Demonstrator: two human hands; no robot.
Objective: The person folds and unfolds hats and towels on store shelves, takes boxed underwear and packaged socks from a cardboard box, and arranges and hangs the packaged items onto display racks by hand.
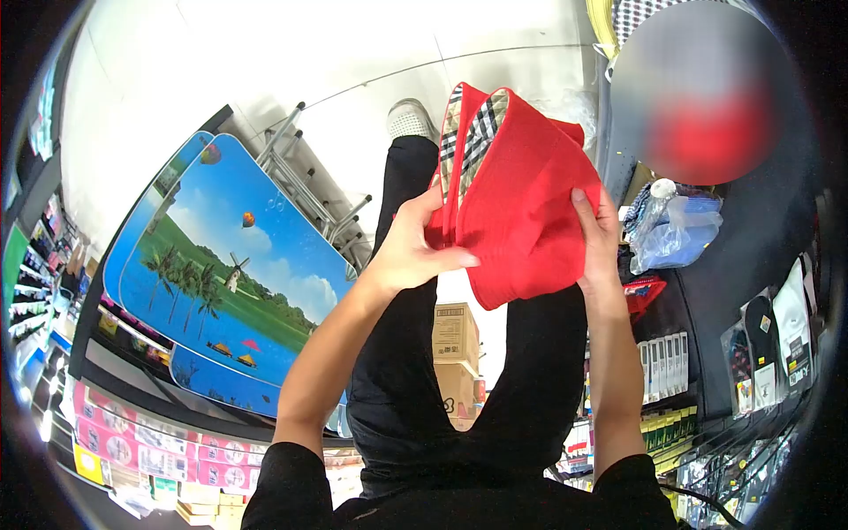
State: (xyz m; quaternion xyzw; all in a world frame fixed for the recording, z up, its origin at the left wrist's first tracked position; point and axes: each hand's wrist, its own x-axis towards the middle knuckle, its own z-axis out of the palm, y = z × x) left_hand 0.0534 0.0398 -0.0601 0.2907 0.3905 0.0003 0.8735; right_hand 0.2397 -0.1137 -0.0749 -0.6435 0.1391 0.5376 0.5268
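Between my two hands are red cloth hats (530, 203), folded and stacked, with a black, white and beige plaid lining showing along their upper left edges. They look like bucket hats. My left hand (411, 243) grips the left edge, its thumb lying across the front and its fingers going behind. On the right side my right hand (599, 231) clasps the stack, thumb on the front face, the other fingers mostly hidden behind. The hats are held up in front of my black-trousered legs.
Folding tables (238, 274) with a windmill picture lean at the left, metal legs (309, 185) behind them. Cardboard boxes (455, 340) stand below. To the right, a dark surface holds a plastic-wrapped blue bundle (680, 230). Packaged goods (662, 367) hang nearby. The upper right is blurred.
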